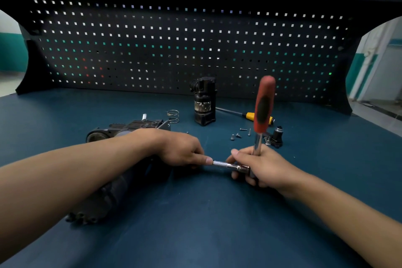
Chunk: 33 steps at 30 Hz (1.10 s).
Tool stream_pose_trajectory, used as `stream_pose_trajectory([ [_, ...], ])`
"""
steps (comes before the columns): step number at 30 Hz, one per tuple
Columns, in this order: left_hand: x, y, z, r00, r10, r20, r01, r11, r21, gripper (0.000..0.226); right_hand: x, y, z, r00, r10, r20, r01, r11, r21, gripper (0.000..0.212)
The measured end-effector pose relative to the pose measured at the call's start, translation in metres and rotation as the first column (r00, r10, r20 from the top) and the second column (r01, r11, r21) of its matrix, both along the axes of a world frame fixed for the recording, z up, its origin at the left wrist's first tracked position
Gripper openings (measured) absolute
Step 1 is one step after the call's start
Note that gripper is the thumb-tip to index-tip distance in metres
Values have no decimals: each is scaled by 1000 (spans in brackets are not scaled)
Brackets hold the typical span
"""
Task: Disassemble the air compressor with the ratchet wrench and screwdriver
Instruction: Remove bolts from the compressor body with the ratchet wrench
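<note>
Loose screws [238,134] beside bare mat [217,213]

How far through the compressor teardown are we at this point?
Done: a black module stands apart, with a spring and loose screws. In hand: right hand grips the ratchet wrench, left hand pinches its extension bar. Left: the compressor body beside the left hand looks largely intact.
</note>
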State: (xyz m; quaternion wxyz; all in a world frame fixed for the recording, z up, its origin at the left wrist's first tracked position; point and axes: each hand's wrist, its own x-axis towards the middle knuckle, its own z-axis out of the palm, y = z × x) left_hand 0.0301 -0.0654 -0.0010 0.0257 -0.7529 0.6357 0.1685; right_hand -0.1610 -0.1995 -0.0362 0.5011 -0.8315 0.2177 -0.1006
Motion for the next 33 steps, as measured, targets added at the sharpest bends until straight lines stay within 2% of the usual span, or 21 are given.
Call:
stream_pose_trajectory([
  [5,-2,-1,1,1000,-5,21,5,1000,-21,51,3,3,8,988,-128,-85,149,935,321,41],
  [10,-6,0,1,1000,-22,-3,22,999,-45,53,0,-4,14,982,-82,-173,174,762,624,41],
  [13,-7,0,1,1000,-28,0,28,999,-43,54,0,-8,14,984,-53,-169,158,696,701,42],
  [16,-8,1,1,1000,-30,4,31,999,-41,52,0,-8,12,986,-32,-164,137,720,680,36],
  [20,-9,1,1,1000,-23,12,24,999,-28,52,-1,-5,9,988,-60,-139,123,853,508,28],
  [23,-9,0,1,1000,-14,21,15,999,-31,51,-2,-4,5,998,-51,-47,63,945,322,28],
  [26,-9,0,2,999,-13,31,14,999,-36,50,-5,-6,2,999,6,46,-9,997,82,29],
  [28,-10,0,1,1000,-13,17,14,999,-43,50,-8,-6,0,992,75,103,-65,993,-100,28],
  [30,-10,0,1,1000,-11,-15,10,999,-48,50,-12,-6,-1,978,159,135,-113,947,-300,31],
  [32,-11,0,1,999,-5,-49,3,999,-51,51,-15,-9,-4,972,214,92,-137,843,-520,36],
  [33,-11,0,0,998,-2,-61,-1,999,-52,51,-16,-12,-5,974,219,56,-141,782,-607,31],
])
